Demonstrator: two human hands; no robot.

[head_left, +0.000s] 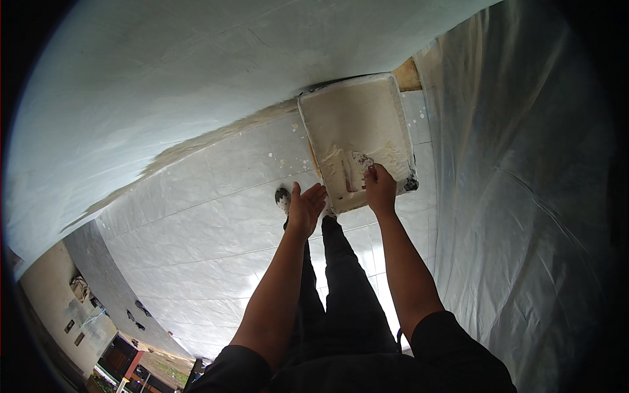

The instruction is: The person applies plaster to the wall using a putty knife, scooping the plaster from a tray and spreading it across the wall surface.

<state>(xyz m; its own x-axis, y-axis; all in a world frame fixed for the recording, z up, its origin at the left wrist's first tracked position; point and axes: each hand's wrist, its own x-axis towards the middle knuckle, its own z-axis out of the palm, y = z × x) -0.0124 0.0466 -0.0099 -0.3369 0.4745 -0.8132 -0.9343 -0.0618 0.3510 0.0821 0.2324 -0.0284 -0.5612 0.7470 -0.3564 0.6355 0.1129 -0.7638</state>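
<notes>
A large rectangular tray (pixel 303 111) coated with pale cream paint or paste (pixel 354 114) lies on the tiled floor, with dark smears at its lower right corner. My right hand (pixel 381 187) is closed on a small paint-smeared object (pixel 362 160), perhaps a scraper, over the lower part of the tray. Beside the tray's lower left edge, my left hand (pixel 306 204) is open, fingers extended and holding nothing.
A pale plastered wall (pixel 196 65) runs above and left. Translucent plastic sheeting (pixel 504 196) hangs on the right. My shoe (pixel 282 198) rests on the grey tiles (pixel 209 203), which bear white spatters. Lower left are dark sandals (pixel 137 313) and a doorway (pixel 118 354).
</notes>
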